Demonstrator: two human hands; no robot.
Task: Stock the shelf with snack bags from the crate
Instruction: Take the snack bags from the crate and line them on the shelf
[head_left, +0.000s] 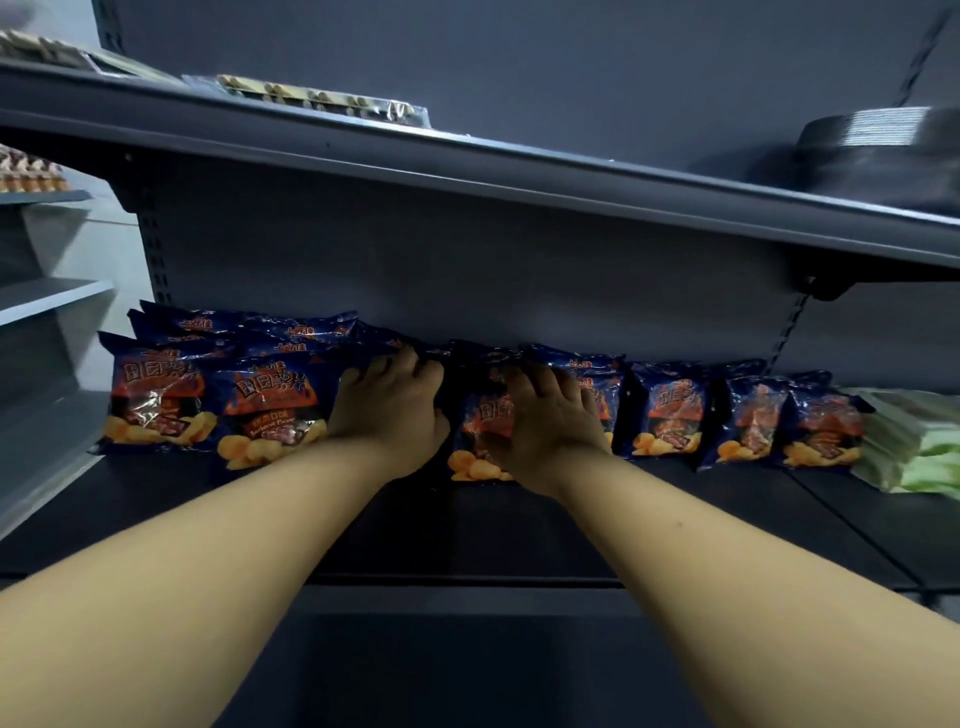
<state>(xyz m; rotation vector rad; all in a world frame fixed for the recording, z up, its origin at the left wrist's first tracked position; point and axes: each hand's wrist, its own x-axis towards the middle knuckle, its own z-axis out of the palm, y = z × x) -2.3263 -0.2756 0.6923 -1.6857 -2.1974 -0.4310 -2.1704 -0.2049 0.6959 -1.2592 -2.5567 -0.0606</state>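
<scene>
Both hands are working the middle of the frame right now: the left hand (387, 413) is curling its fingers over the top of a glossy dark-blue foil chip bag with orange flame print (475, 441), and the right hand (545, 431) is lying flat-ish over that same bag's front, fingers spread and hooked at the upper edge, so it's looking like a two-handed squeeze-and-seat rather than a proper carry. The bag is standing on the dark metal shelf deck (519, 530), touching its neighbours in the row of matching blue chip bags (670, 415) running from centre-left to centre-right. What's worrying me: those bags are puffy and slick, so pushing this one back could be knocking the leaning pile of bags at the left (161, 400) forward off the edge, or tipping the ones on the right like dominoes. Pressing too hard might also be popping the seal. A pale green plastic packet (914, 441) is sitting at the far right, just beside the last bag, so the row is running out of room there. The crate isn't in view.
</scene>
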